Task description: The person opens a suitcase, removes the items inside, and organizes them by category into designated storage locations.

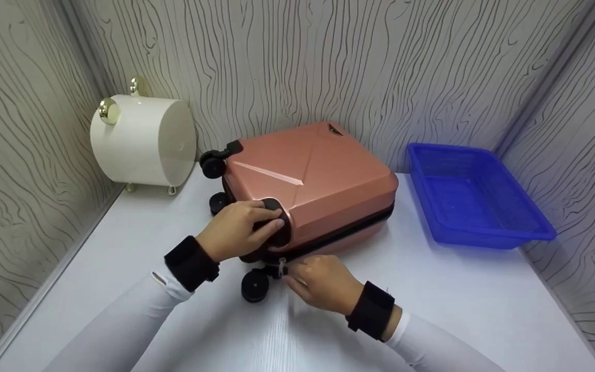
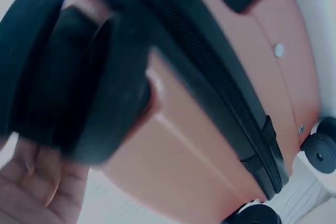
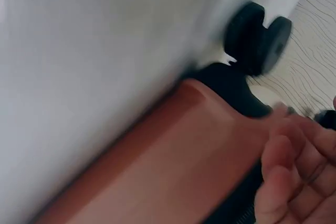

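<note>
A pink hard-shell suitcase (image 1: 328,160) lies flat on the white table, its black wheels facing left. My left hand (image 1: 240,227) grips the black wheel and its corner mount (image 1: 281,235) at the near upper corner. In the left wrist view, that wheel (image 2: 113,93) is large and close, with the fingers (image 2: 44,182) beside it. Below, my right hand (image 1: 326,281) pinches a small metallic zipper pull (image 1: 282,266) near the lower front wheel (image 1: 254,285). The black zipper (image 2: 202,56) runs around the suitcase's side. In the right wrist view, curled fingers hide the pull.
A cream drum-shaped container (image 1: 132,139) with gold knobs and feet stands at the back left. To the right of the suitcase sits a blue plastic basket (image 1: 488,235). Wood-grain patterned walls (image 1: 302,67) enclose the table at the back and sides.
</note>
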A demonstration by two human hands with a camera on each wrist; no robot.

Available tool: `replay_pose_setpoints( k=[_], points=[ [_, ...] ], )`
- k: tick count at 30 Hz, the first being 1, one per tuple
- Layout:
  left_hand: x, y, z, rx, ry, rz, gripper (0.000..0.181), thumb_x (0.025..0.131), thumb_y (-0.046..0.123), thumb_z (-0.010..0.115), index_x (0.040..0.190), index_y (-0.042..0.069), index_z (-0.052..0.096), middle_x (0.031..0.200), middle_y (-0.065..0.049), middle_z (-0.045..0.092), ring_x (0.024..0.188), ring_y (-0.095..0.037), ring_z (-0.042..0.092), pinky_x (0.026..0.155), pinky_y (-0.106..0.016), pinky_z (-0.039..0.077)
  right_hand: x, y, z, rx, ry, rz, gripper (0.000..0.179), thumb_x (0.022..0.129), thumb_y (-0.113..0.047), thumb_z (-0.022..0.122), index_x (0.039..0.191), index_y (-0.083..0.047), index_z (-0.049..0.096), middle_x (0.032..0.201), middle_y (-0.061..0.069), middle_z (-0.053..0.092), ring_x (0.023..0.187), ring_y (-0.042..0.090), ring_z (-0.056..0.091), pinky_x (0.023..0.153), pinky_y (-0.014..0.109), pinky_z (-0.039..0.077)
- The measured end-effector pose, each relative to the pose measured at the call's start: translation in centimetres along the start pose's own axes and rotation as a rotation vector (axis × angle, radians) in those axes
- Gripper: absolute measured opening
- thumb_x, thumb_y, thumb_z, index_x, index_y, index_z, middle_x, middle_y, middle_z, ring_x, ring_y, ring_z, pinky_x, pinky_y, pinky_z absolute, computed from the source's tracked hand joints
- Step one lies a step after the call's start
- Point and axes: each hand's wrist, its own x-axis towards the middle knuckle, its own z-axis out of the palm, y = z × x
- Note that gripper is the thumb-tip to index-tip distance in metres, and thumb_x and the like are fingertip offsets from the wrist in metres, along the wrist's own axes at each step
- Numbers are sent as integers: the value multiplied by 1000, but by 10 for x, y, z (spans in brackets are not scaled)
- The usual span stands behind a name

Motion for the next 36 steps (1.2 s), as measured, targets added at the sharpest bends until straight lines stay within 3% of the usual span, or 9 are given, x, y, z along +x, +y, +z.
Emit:
replay_pose_setpoints(
  k=[4, 8, 11, 14, 16, 19, 22, 26, 36],
  points=[
    [15, -17, -11, -66, 13, -34, 27, 107, 23, 68, 93, 5, 82, 81, -7, 71, 73, -21, 64, 69, -41, 56, 6, 5, -16, -1, 168, 5, 21, 95, -22, 81, 77, -17, 69, 72, -5, 63, 63, 11, 56, 55, 27, 46],
    [29, -44, -24, -14, 60, -121, 27, 106, 20, 68, 115, -2, 81, 110, -18, 76, 102, -34, 72, 94, -50, 61, 13, 11, -26, -4, 284, 55, 15, 89, -19, 87, 93, -10, 75, 96, 5, 71, 85, 20, 63, 73, 33, 55],
    [39, -67, -33, 24, 26, -245, 37, 105, 19, 66, 132, -5, 73, 127, -24, 70, 118, -42, 68, 106, -57, 55, 16, 14, -27, -64, 255, 87, 42, 88, -25, 89, 122, -5, 76, 129, 15, 72, 114, 32, 67, 96, 44, 58],
    [47, -89, -37, 52, -54, -377, 49, 107, 22, 62, 149, -4, 60, 145, -28, 62, 133, -48, 62, 115, -60, 49, 19, 18, -26, -126, 174, 85, 67, 89, -31, 88, 145, -2, 65, 152, 21, 63, 139, 39, 60, 112, 53, 53],
    [51, -102, -36, 71, -117, -450, 58, 110, 27, 58, 157, -4, 50, 155, -31, 54, 142, -50, 55, 121, -60, 43, 21, 20, -24, -140, 114, 82, 75, 92, -34, 86, 153, -1, 58, 161, 21, 56, 149, 40, 53, 120, 56, 47],
    [54, -115, -34, 76, -203, -507, 68, 112, 37, 51, 166, -2, 36, 166, -32, 42, 154, -51, 43, 129, -60, 34, 23, 23, -20, -148, 51, 87, 79, 95, -36, 83, 160, -4, 52, 167, 17, 50, 154, 39, 48, 124, 58, 42],
    [54, -123, -32, 62, -253, -514, 70, 114, 42, 44, 169, 1, 32, 172, -30, 35, 161, -51, 30, 132, -61, 26, 24, 25, -16, -166, 28, 90, 78, 97, -39, 80, 162, -7, 50, 168, 13, 50, 155, 38, 47, 125, 59, 40],
    [50, -126, -29, 45, -261, -482, 67, 115, 41, 42, 167, 0, 37, 173, -26, 37, 164, -49, 25, 134, -60, 22, 23, 27, -13, -197, 62, 71, 73, 99, -42, 76, 159, -8, 53, 164, 11, 56, 152, 36, 52, 123, 57, 43],
    [42, -114, -18, 101, -142, -395, 66, 111, 43, 53, 154, -8, 54, 158, -30, 55, 153, -45, 48, 129, -54, 36, 15, 42, -25, -140, 172, 105, 49, 110, -43, 60, 140, -6, 72, 147, 12, 70, 138, 36, 65, 117, 55, 50]
  ],
)
